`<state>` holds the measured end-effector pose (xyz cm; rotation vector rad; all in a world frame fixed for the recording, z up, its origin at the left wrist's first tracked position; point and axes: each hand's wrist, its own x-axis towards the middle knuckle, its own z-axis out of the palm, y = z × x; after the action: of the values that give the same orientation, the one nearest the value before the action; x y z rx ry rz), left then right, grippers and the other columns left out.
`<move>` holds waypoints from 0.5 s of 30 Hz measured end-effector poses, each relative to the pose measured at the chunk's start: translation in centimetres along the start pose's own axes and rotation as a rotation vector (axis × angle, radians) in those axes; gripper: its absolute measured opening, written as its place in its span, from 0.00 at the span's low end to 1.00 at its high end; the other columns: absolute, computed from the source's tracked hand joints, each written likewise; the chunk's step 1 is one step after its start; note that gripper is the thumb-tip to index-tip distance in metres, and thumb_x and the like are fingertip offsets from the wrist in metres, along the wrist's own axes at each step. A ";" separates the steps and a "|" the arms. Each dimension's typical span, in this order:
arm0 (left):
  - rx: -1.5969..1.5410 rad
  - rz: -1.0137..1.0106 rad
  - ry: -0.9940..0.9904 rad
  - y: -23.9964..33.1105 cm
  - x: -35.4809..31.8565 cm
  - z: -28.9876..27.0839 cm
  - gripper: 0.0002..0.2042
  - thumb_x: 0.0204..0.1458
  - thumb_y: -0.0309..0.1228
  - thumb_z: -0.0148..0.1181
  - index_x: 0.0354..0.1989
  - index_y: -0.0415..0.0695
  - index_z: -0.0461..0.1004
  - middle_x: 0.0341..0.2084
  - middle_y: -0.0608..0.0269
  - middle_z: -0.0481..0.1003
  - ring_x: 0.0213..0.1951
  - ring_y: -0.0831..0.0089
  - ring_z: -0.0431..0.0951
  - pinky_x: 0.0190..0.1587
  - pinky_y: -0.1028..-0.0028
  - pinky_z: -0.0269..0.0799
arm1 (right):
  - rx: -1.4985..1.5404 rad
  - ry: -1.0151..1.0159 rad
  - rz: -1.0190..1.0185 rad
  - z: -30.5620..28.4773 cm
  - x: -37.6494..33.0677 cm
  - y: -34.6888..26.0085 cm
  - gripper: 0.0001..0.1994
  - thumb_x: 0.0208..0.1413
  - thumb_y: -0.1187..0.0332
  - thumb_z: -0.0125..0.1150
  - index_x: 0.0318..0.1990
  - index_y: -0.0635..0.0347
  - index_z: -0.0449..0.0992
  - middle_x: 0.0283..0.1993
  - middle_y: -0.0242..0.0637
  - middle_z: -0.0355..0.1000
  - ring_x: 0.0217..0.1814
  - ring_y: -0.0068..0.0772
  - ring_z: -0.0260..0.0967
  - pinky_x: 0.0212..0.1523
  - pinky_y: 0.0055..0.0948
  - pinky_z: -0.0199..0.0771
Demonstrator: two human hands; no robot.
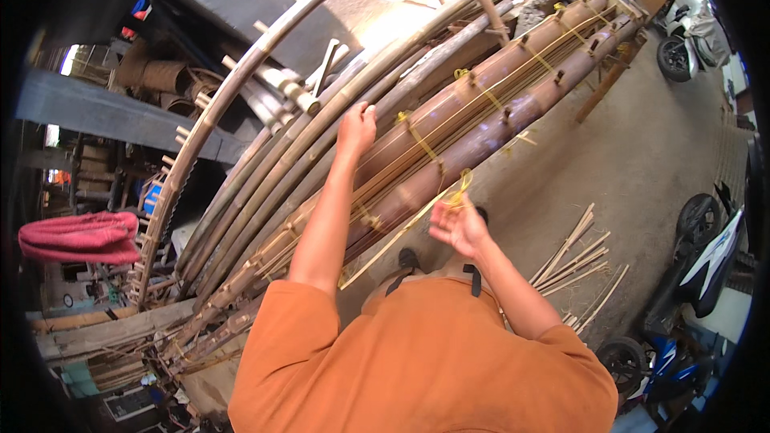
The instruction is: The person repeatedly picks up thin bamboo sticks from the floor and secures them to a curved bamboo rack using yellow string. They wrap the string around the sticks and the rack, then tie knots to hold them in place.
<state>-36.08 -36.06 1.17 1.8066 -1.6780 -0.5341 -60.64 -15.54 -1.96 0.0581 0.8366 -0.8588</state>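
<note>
My right hand is palm up at the near side of the bamboo frame, its fingers curled on a loop of yellow twine. Over the frame's far side hovers my left hand, its fingers drawn together; what they hold, if anything, cannot be made out. Two thick brown bamboo poles run side by side, with long thin strips lying between them. Several yellow ties cross from pole to pole. A pale strip lies along the near edge below my right hand.
Long bamboo poles lie beyond the frame, next to a curved rail with pegs. Loose split sticks are on the floor at right. Motorbikes stand along the right side. A red cloth hangs at left.
</note>
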 end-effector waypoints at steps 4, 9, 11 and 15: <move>0.284 -0.146 -0.154 -0.6 -9.2 -9.2 0.17 0.62 0.35 0.47 0.52 0.38 0.72 0.41 0.46 0.79 0.45 0.49 0.78 0.48 0.60 0.72 | -0.139 -0.401 0.411 4.5 -1.0 8.4 0.25 0.66 0.45 0.43 0.51 0.59 0.73 0.43 0.36 0.72 0.47 0.31 0.71 0.54 0.40 0.72; 0.269 -0.045 -0.288 -3.8 -17.0 -7.4 0.17 0.54 0.39 0.59 0.50 0.48 0.71 0.41 0.52 0.78 0.48 0.56 0.76 0.51 0.46 0.56 | 0.157 0.074 -0.749 13.1 2.5 12.4 0.09 0.65 0.63 0.46 0.33 0.53 0.70 0.33 0.29 0.69 0.37 0.24 0.69 0.45 0.28 0.68; 0.255 0.080 -0.230 -6.3 -17.0 -6.6 0.17 0.54 0.40 0.59 0.50 0.49 0.71 0.41 0.56 0.78 0.50 0.60 0.75 0.49 0.52 0.58 | -0.293 -0.076 -0.917 20.1 0.3 12.0 0.13 0.62 0.67 0.46 0.25 0.58 0.67 0.26 0.31 0.61 0.30 0.28 0.62 0.35 0.27 0.65; -0.237 0.313 -0.062 -13.0 -17.0 -2.6 0.17 0.60 0.39 0.52 0.52 0.42 0.69 0.50 0.51 0.71 0.55 0.60 0.70 0.57 0.60 0.63 | -1.557 -0.554 -0.765 26.0 4.7 8.2 0.14 0.60 0.60 0.50 0.39 0.59 0.78 0.31 0.46 0.75 0.37 0.48 0.73 0.44 0.39 0.72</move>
<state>-26.64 -18.72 -7.50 1.3412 -1.8109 -0.6249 -36.93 -22.50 10.55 -1.8699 0.7917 -0.6394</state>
